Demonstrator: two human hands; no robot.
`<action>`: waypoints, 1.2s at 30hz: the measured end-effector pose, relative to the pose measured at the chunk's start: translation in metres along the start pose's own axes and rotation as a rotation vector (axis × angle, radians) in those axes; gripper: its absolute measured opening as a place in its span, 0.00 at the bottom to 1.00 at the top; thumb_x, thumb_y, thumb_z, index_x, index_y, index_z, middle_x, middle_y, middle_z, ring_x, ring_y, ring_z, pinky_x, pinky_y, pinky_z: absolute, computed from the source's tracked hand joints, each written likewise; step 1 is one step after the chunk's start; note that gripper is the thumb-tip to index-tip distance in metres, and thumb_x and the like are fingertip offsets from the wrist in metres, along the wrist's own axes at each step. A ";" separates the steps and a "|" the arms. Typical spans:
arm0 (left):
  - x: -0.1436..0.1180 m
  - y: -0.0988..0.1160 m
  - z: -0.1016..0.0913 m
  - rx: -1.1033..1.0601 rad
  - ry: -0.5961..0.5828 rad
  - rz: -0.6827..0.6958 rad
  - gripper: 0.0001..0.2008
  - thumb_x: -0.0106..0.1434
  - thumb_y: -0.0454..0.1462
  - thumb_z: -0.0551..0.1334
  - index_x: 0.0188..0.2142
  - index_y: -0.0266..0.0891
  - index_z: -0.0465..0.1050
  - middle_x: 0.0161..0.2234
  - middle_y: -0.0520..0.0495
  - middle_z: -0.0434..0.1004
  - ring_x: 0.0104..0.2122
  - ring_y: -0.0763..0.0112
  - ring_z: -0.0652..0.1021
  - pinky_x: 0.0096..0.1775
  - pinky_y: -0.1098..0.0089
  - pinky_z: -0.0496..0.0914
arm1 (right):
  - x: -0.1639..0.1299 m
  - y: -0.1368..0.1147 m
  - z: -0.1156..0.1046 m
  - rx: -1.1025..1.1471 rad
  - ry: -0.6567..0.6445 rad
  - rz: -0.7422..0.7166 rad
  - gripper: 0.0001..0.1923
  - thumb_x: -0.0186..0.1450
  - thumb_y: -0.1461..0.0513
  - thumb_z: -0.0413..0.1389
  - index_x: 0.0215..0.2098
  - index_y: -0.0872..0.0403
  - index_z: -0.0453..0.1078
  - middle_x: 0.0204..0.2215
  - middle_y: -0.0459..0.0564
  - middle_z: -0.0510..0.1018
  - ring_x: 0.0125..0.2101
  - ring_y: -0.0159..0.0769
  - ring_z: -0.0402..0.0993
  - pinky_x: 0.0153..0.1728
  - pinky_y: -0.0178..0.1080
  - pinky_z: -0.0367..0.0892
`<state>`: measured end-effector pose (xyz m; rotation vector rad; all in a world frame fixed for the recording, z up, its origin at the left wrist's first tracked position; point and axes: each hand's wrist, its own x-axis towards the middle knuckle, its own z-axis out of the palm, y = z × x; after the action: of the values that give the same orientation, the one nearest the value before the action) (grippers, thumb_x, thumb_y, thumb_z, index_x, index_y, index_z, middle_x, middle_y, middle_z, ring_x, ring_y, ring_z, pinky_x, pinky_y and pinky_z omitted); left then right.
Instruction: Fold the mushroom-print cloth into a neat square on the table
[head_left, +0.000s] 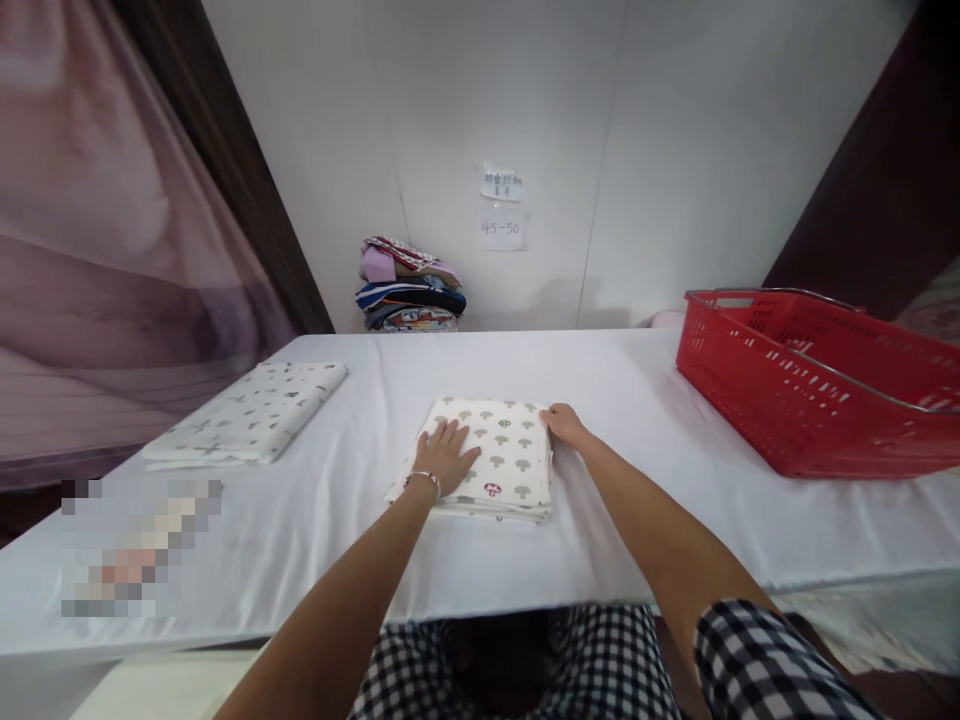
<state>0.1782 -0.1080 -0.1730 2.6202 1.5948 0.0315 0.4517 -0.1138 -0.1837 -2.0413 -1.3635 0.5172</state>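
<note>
A white folded cloth (501,450) printed with grey mushrooms, plus a green and a red one, lies on the white-covered table in front of me. My left hand (445,462), with a bracelet at the wrist, rests flat on its left part, fingers spread. At the far right corner, my right hand (564,424) has its fingers closed on the cloth's edge; the fingertips are partly hidden. Layers of fabric show along the near edge of the fold.
Another folded white printed cloth (251,412) lies at the left, with a blurred-out item (142,550) nearer me. A red plastic basket (825,390) stands on the right. Stacked folded fabrics (411,285) sit by the wall, near paper notes (502,228). A pink curtain (127,230) hangs left.
</note>
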 end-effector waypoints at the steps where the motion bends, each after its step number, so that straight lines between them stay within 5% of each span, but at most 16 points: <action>1: 0.000 0.000 0.000 0.001 -0.002 -0.001 0.32 0.64 0.54 0.39 0.63 0.43 0.49 0.66 0.49 0.42 0.64 0.59 0.45 0.61 0.50 0.43 | 0.000 0.000 0.000 -0.002 0.000 -0.005 0.11 0.57 0.62 0.50 0.19 0.57 0.65 0.19 0.45 0.67 0.23 0.28 0.61 0.24 0.31 0.50; 7: 0.000 -0.001 0.000 0.005 -0.008 -0.002 0.32 0.64 0.54 0.39 0.63 0.44 0.49 0.66 0.49 0.42 0.64 0.60 0.45 0.61 0.50 0.43 | 0.001 0.000 -0.001 -0.012 -0.027 0.014 0.12 0.59 0.61 0.49 0.21 0.57 0.67 0.20 0.46 0.69 0.23 0.29 0.62 0.24 0.31 0.51; 15: -0.002 0.003 -0.004 0.006 -0.012 -0.014 0.32 0.64 0.53 0.39 0.63 0.44 0.50 0.66 0.50 0.43 0.64 0.61 0.45 0.61 0.51 0.43 | 0.009 -0.002 -0.007 -0.077 -0.045 0.094 0.20 0.58 0.49 0.52 0.27 0.59 0.71 0.27 0.55 0.75 0.27 0.36 0.68 0.26 0.33 0.55; 21: 0.000 0.000 0.001 0.011 0.016 -0.007 0.32 0.64 0.54 0.39 0.63 0.45 0.51 0.65 0.49 0.44 0.64 0.60 0.45 0.61 0.50 0.43 | 0.020 -0.002 -0.004 -0.127 -0.044 0.053 0.13 0.62 0.60 0.50 0.28 0.59 0.72 0.32 0.56 0.77 0.35 0.37 0.70 0.32 0.32 0.57; 26: 0.000 0.000 0.001 0.013 0.004 -0.009 0.32 0.64 0.54 0.39 0.63 0.44 0.50 0.65 0.49 0.43 0.64 0.60 0.45 0.61 0.50 0.43 | 0.018 0.001 -0.004 -0.108 -0.027 0.038 0.15 0.64 0.59 0.47 0.28 0.59 0.72 0.34 0.57 0.77 0.36 0.37 0.70 0.34 0.32 0.57; 36: 0.002 -0.001 0.002 0.002 0.003 -0.002 0.32 0.64 0.54 0.39 0.63 0.45 0.50 0.65 0.48 0.44 0.64 0.58 0.45 0.60 0.49 0.43 | -0.030 0.005 -0.005 0.088 -0.051 0.026 0.21 0.65 0.52 0.44 0.21 0.55 0.63 0.17 0.46 0.69 0.22 0.30 0.64 0.25 0.31 0.55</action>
<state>0.1787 -0.1059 -0.1746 2.6215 1.6001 0.0341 0.4468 -0.1438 -0.1842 -1.9893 -1.3217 0.6334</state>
